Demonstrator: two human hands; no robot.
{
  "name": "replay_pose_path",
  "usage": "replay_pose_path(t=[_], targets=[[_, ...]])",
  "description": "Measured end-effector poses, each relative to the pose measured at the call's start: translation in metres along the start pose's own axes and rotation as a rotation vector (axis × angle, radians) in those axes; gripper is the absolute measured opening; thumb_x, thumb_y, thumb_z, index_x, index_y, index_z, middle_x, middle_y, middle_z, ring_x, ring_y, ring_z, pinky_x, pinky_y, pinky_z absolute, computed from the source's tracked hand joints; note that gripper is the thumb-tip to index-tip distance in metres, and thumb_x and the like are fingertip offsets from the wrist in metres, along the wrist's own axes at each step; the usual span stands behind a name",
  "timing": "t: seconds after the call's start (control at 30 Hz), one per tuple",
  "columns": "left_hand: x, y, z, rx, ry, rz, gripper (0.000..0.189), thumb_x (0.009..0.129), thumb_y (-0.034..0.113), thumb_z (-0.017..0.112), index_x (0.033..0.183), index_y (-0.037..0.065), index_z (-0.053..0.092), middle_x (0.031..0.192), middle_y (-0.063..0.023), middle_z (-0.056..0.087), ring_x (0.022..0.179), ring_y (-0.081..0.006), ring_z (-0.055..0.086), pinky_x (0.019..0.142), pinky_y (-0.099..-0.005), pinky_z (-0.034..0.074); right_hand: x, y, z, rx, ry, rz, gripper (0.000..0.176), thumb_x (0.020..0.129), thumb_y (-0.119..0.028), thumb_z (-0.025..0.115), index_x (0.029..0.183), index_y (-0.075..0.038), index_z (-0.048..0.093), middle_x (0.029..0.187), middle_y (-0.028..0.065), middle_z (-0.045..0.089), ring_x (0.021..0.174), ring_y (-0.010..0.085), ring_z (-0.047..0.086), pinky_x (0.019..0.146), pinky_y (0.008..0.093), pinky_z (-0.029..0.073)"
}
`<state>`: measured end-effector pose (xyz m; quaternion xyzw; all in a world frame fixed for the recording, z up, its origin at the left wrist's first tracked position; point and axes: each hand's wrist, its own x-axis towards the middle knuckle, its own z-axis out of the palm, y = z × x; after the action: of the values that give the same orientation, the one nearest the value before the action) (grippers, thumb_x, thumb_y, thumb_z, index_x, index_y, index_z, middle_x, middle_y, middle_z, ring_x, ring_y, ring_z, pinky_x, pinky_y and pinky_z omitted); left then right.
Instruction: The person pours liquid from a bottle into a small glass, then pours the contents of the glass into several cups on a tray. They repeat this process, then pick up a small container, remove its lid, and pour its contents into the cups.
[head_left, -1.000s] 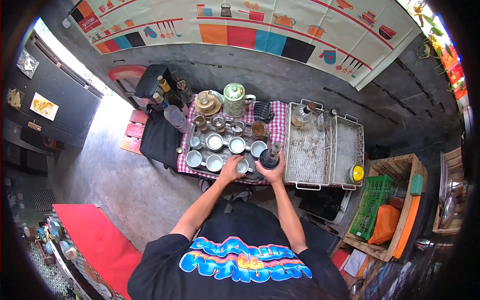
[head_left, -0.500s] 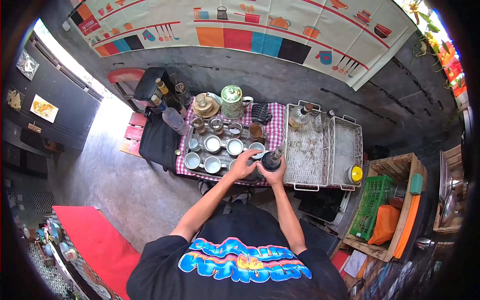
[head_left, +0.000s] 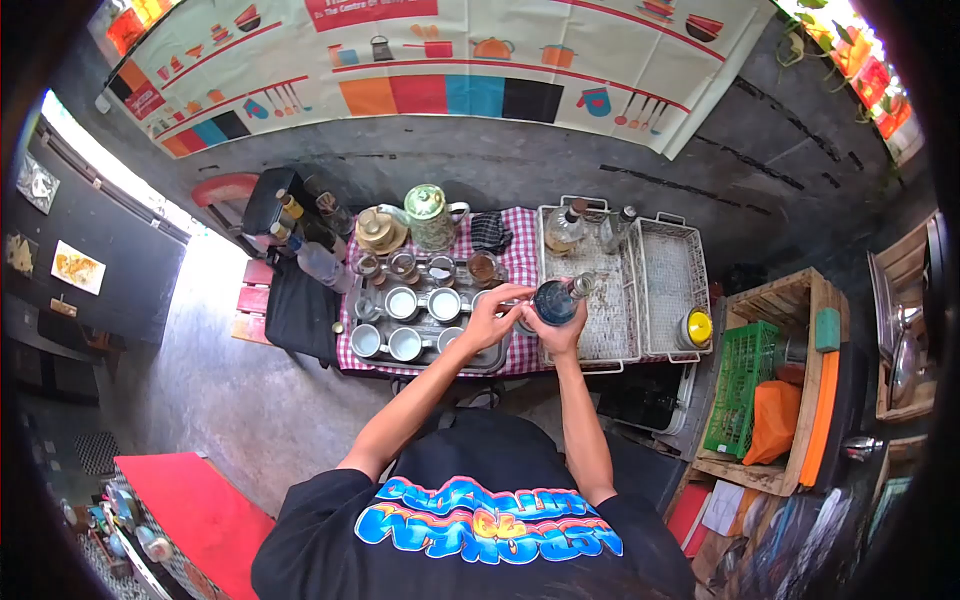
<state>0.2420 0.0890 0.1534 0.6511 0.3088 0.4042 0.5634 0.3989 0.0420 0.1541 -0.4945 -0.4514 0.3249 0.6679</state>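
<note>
My right hand [head_left: 558, 332] grips a dark glass bottle [head_left: 553, 303], which is tilted with its neck [head_left: 581, 285] pointing up and to the right. Close against the bottle's left side is my left hand [head_left: 492, 318], its thumb and fingers drawn together; what they pinch, if anything, I cannot make out. A metal tray [head_left: 375, 297] beside my left hand carries several white cups [head_left: 444, 304] and a row of glass jars [head_left: 484, 267] with dark contents. One cup is partly covered by my left hand.
Behind the tray stand a green patterned pitcher [head_left: 432, 216] and a stacked tan pot [head_left: 380, 231]. To the right, a white wire rack [head_left: 600, 345] holds two bottles, with a yellow-lidded jar [head_left: 696, 328] in the neighbouring rack. Several bottles [head_left: 318, 255] stand at the left.
The bottle has tipped further over and moved slightly right of the cups, with both hands going along. The camera view has shifted, so the table appears further left.
</note>
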Motion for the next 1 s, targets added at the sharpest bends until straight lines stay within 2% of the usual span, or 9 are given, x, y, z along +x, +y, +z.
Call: replay_pose_path(t=[0.1, 0.27, 0.4, 0.5, 0.53, 0.63, 0.83, 0.93, 1.0], targets=[[0.015, 0.001, 0.012, -0.003, -0.026, 0.004, 0.032, 0.097, 0.006, 0.063, 0.129, 0.003, 0.066, 0.125, -0.0104, 0.065, 0.112, -0.0182, 0.064, 0.091, -0.0317, 0.056, 0.010, 0.002, -0.016, -0.043, 0.022, -0.051, 0.068, 0.070, -0.006, 0.091, 0.125, 0.000, 0.052, 0.103, 0.0061, 0.067, 0.089, 0.0137, 0.068, 0.079, 0.0288, 0.056], [0.035, -0.021, 0.032, 0.049, -0.077, 0.023, 0.032, 0.094, 0.003, 0.066, 0.126, 0.003, 0.068, 0.121, -0.0093, 0.066, 0.109, -0.0178, 0.064, 0.090, -0.0310, 0.056, 0.020, 0.004, -0.043, -0.127, 0.038, -0.086, 0.053, 0.069, -0.007, 0.091, 0.110, -0.002, 0.058, 0.094, 0.0050, 0.070, 0.084, 0.0131, 0.069, 0.077, 0.0290, 0.056], [0.041, -0.038, 0.050, 0.011, -0.100, -0.084, 0.030, 0.096, 0.003, 0.065, 0.126, 0.004, 0.069, 0.119, -0.0103, 0.068, 0.107, -0.0190, 0.065, 0.090, -0.0311, 0.053, 0.018, 0.021, -0.057, -0.060, 0.099, -0.059, 0.053, 0.068, -0.007, 0.092, 0.109, -0.002, 0.058, 0.094, 0.0053, 0.070, 0.083, 0.0140, 0.069, 0.074, 0.0300, 0.056], [0.044, -0.050, 0.062, 0.063, -0.073, 0.055, 0.030, 0.097, 0.003, 0.062, 0.125, 0.006, 0.070, 0.118, -0.0112, 0.070, 0.101, -0.0217, 0.067, 0.086, -0.0313, 0.053, 0.022, 0.033, -0.070, -0.054, 0.158, -0.065, 0.054, 0.068, -0.007, 0.092, 0.110, -0.002, 0.058, 0.095, 0.0052, 0.069, 0.083, 0.0143, 0.068, 0.073, 0.0310, 0.056], [0.045, -0.053, 0.066, 0.039, -0.075, 0.042, 0.031, 0.098, 0.001, 0.058, 0.126, 0.006, 0.069, 0.119, -0.0133, 0.070, 0.104, -0.0241, 0.067, 0.091, -0.0323, 0.051, 0.023, 0.035, -0.072, -0.052, 0.177, -0.078, 0.054, 0.067, -0.007, 0.092, 0.109, -0.003, 0.059, 0.094, 0.0052, 0.069, 0.081, 0.0144, 0.067, 0.073, 0.0313, 0.055], [0.049, -0.057, 0.070, 0.035, -0.110, 0.008, 0.034, 0.098, -0.003, 0.054, 0.127, 0.005, 0.069, 0.120, -0.0144, 0.070, 0.107, -0.0228, 0.066, 0.092, -0.0323, 0.051, 0.027, 0.040, -0.083, -0.190, 0.144, -0.090, 0.051, 0.067, -0.007, 0.092, 0.107, -0.004, 0.060, 0.094, 0.0052, 0.069, 0.081, 0.0143, 0.067, 0.073, 0.0307, 0.055], [0.051, -0.077, 0.079, -0.050, -0.150, 0.014, 0.041, 0.097, -0.009, 0.050, 0.134, 0.003, 0.064, 0.124, -0.0142, 0.066, 0.115, -0.0206, 0.062, 0.097, -0.0321, 0.049, 0.028, 0.055, -0.092, -0.197, 0.160, -0.061, 0.048, 0.068, -0.009, 0.092, 0.105, -0.004, 0.061, 0.092, 0.0053, 0.070, 0.081, 0.0151, 0.068, 0.074, 0.0322, 0.055], [0.051, -0.087, 0.082, -0.029, -0.150, 0.017, 0.046, 0.094, -0.012, 0.047, 0.136, 0.002, 0.061, 0.131, -0.0158, 0.065, 0.121, -0.0222, 0.061, 0.101, -0.0320, 0.047, 0.028, 0.066, -0.097, -0.243, 0.159, -0.080, 0.049, 0.067, -0.007, 0.092, 0.105, -0.004, 0.062, 0.092, 0.0061, 0.071, 0.083, 0.0164, 0.069, 0.075, 0.0332, 0.056], [0.049, -0.093, 0.083, -0.005, -0.148, 0.007, 0.049, 0.093, -0.014, 0.046, 0.137, 0.002, 0.060, 0.136, -0.0168, 0.062, 0.124, -0.0232, 0.059, 0.103, -0.0322, 0.046, 0.026, 0.073, -0.098, -0.259, 0.129, -0.037, 0.055, 0.066, -0.006, 0.092, 0.112, -0.004, 0.061, 0.099, 0.0061, 0.069, 0.088, 0.0165, 0.068, 0.080, 0.0334, 0.055]])
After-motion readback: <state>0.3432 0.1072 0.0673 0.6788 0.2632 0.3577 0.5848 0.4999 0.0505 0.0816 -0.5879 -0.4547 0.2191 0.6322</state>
